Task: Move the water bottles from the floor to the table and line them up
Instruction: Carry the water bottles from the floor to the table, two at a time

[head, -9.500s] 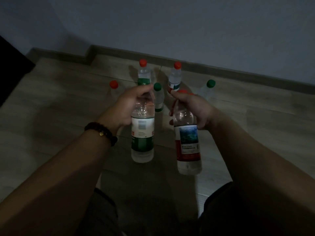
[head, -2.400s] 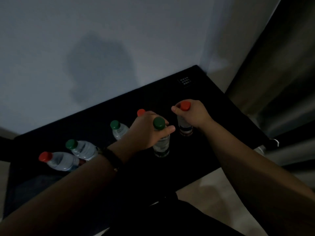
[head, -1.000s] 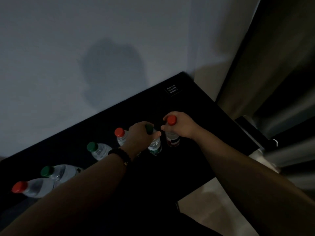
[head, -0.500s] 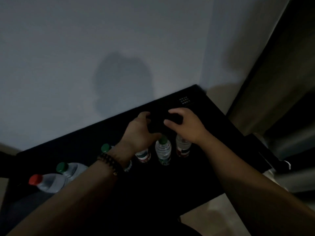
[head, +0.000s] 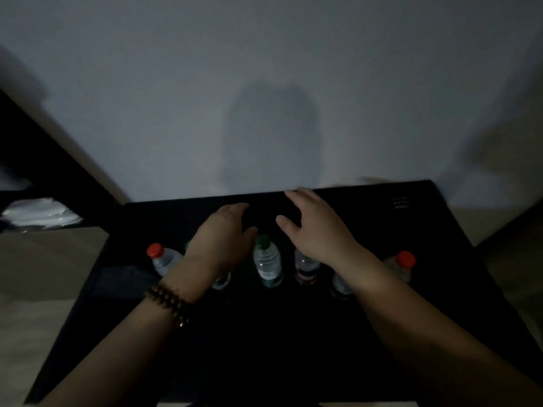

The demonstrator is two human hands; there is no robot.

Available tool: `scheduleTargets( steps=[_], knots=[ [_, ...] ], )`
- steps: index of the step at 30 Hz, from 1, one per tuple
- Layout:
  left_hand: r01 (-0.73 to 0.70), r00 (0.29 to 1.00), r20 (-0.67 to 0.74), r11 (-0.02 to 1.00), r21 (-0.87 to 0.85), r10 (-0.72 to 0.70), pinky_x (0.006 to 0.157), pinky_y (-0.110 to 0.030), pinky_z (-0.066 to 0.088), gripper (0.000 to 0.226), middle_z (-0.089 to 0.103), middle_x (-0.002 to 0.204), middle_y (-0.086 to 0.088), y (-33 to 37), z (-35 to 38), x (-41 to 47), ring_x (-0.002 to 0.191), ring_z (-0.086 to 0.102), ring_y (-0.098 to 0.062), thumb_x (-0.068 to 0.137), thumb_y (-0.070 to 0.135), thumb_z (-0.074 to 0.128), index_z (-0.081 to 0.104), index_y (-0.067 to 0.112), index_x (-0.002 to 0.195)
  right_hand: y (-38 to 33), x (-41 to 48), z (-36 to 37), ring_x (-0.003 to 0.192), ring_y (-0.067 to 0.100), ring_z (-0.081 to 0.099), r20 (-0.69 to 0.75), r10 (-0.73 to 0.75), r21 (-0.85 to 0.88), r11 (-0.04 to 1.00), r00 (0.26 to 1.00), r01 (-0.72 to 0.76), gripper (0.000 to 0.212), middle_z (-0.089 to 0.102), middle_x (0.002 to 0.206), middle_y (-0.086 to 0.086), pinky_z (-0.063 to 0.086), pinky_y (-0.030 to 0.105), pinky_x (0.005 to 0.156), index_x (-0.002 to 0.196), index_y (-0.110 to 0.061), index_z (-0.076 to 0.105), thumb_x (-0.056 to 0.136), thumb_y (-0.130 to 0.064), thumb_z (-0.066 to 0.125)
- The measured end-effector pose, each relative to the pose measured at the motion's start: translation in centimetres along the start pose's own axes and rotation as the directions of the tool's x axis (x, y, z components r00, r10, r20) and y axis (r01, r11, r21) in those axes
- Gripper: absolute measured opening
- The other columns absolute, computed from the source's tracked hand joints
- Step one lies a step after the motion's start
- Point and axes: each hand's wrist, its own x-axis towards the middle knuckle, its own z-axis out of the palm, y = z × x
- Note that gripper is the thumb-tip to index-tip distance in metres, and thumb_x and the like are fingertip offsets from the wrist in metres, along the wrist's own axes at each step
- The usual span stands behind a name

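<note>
A row of clear plastic water bottles is standing across the flat black table [head: 293, 348], running left to right through the middle of the frame. A red-capped clear bottle [head: 163, 258] is closing the row at its left end, and a second red-capped bottle [head: 402, 264] is standing at the right end, just right of the right forearm. A green-capped clear bottle with a pale label [head: 266, 261] is showing in full in the gap between the two hands.

The left hand [head: 221, 239] is hovering over the row with fingers loosely spread, grasping nothing, its thumb just beside the green cap. A half-hidden bottle base [head: 221, 284] is peeking out below its wrist. The right hand [head: 318, 230] is likewise relaxed and spread, grasping nothing. It is covering the top of a bottle with a dark red label band [head: 305, 270], and a dim bottle [head: 340, 286] is showing under its wrist. Whether either palm is touching a cap cannot be told.

A dark bead bracelet [head: 167, 301] is circling the left wrist. A soft shadow [head: 273, 136] is lying on the grey wall [head: 147, 83] in the upper half of the frame.
</note>
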Motion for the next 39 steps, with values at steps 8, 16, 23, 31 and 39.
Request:
scheduleTargets(
  steps=[8,16,23,31,39],
  knots=[
    [0.256,0.951,-0.174,0.966,-0.011,-0.254,0.113,-0.037,0.039,0.057,0.052,0.148,-0.01,-11.0,-3.1,-6.8,0.135,0.049,-0.027,0.097,0.032,0.061,0.047,0.01,0.148,-10.1,2.9,7.6,0.156,0.02,0.007,0.23,-0.238,-0.106,0.958,0.944,0.267,0.072,0.016,0.169,0.004,0.007,0.045,0.124,0.161,-0.018,0.019,0.102,-0.048,0.046],
    [0.506,0.827,-0.251,0.861,-0.059,-0.503,0.103,-0.037,0.044,0.054,0.058,0.14,-0.013,-22.1,-6.7,-16.0,0.126,0.056,-0.032,0.096,0.029,0.062,0.05,0.011,0.145,-22.7,3.7,16.5,0.156,0.021,0.004,0.396,-0.428,-0.025,0.879,0.813,0.475,0.072,0.013,0.169,0.002,0.006,0.046,0.125,0.162,-0.018,0.015,0.103,-0.048,0.045],
    [0.595,0.734,-0.295,0.789,-0.155,-0.612,0.105,-0.04,0.045,0.054,0.05,0.151,-0.008,-34.7,-9.4,-24.0,0.13,0.053,-0.031,0.1,0.032,0.058,0.045,0.013,0.149,-34.5,2.6,26.7,0.156,0.021,0.004,0.444,-0.488,-0.004,0.838,0.751,0.546,0.072,0.015,0.169,0.002,0.006,0.046,0.125,0.162,-0.018,0.016,0.102,-0.047,0.046],
    [0.666,0.676,-0.221,0.711,-0.226,-0.703,0.108,-0.034,0.042,0.059,0.045,0.154,-0.003,-53.3,-12.2,-36.1,0.133,0.05,-0.024,0.101,0.038,0.054,0.038,0.017,0.153,-50.1,-1.4,42.5,0.155,0.023,0.016,0.536,-0.422,0.037,0.877,0.731,0.479,0.073,0.025,0.166,0.006,0.02,0.042,0.124,0.16,-0.013,0.025,0.1,-0.043,0.054],
    [0.777,0.524,-0.169,0.55,-0.306,-0.835,0.099,-0.037,0.048,0.055,0.052,0.147,-0.004,-67.7,-15.8,-45.6,0.122,0.058,-0.025,0.1,0.037,0.055,0.042,0.018,0.15,-64.0,-3.7,55.1,0.152,0.024,0.024,0.608,-0.452,0.095,0.857,0.653,0.506,0.072,0.032,0.164,0.009,0.02,0.031,0.122,0.158,-0.01,0.029,0.1,-0.04,0.057]
  ],
)
